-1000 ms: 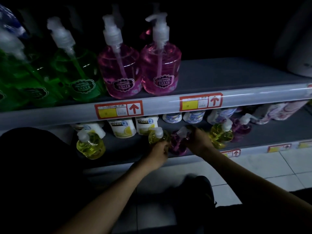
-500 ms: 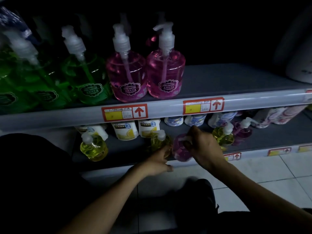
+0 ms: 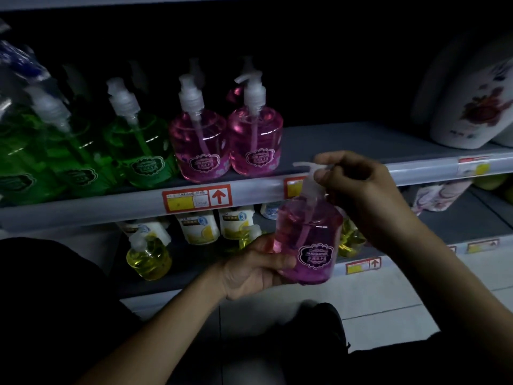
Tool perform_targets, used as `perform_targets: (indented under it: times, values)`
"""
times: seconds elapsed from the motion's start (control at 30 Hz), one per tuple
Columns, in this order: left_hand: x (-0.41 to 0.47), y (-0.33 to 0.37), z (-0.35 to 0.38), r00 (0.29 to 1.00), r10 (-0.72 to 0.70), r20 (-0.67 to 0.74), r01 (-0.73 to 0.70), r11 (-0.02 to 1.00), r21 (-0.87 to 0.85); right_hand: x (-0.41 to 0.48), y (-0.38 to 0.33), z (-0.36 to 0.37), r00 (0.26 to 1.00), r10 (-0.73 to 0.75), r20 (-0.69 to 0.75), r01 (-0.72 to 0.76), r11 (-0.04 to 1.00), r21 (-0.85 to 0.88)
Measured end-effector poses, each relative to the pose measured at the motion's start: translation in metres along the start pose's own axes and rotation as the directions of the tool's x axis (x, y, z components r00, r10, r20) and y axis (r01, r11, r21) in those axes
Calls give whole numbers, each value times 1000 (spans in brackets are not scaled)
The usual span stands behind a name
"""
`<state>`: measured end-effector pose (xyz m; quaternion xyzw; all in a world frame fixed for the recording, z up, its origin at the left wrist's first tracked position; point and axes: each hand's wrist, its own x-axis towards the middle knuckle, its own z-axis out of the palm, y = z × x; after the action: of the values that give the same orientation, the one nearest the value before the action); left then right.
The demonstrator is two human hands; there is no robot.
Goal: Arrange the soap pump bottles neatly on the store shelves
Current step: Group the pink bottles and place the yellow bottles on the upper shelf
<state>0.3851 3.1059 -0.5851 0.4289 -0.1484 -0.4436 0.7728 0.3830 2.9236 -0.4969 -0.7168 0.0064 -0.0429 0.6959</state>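
Observation:
A pink soap pump bottle [image 3: 308,240] is held up in front of the shelves, its label facing me. My left hand [image 3: 249,268] grips its lower body from the left. My right hand [image 3: 358,190] pinches the white pump head at the top. On the upper shelf [image 3: 347,145] two pink pump bottles [image 3: 200,148] [image 3: 255,143] stand side by side, with several green pump bottles [image 3: 138,151] to their left. Yellow pump bottles [image 3: 148,257] [image 3: 349,240] stand on the lower shelf.
White lemon-label pouches [image 3: 200,226] line the back of the lower shelf. A large white floral jug [image 3: 472,107] stands at the upper shelf's right end, with bare shelf between it and the pink bottles. Price tags [image 3: 197,198] run along the shelf rail. Tiled floor lies below.
The pink bottle has been lifted from the lower shelf up to the level of the upper shelf rail. Both hands rose with it, and my view tilted upward.

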Motion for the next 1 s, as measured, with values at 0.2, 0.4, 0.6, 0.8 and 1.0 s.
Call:
perform_targets:
  times: [0.2, 0.4, 0.6, 0.8, 1.0]
  values:
    - [0, 20, 21, 986, 164, -41, -167, 979, -119, -13, -21, -18, 977, 80, 198, -16, 952, -306]
    - [14, 52, 45, 919, 314, -237, -267, 940, 212, -5, -21, -18, 974, -88, 207, 117, 984, -136]
    - [22, 88, 40, 499, 866, -24, 129, -48, 990, 51, -20, -35, 978, -205, -36, 183, 930, -318]
    - [27, 105, 24, 476, 878, -57, 402, -160, 901, 108, -4, -28, 981, -169, -94, 131, 937, -325]
    - [36, 109, 20, 500, 862, -82, 410, -152, 900, 143, 22, -10, 979, -139, -149, 104, 970, -220]
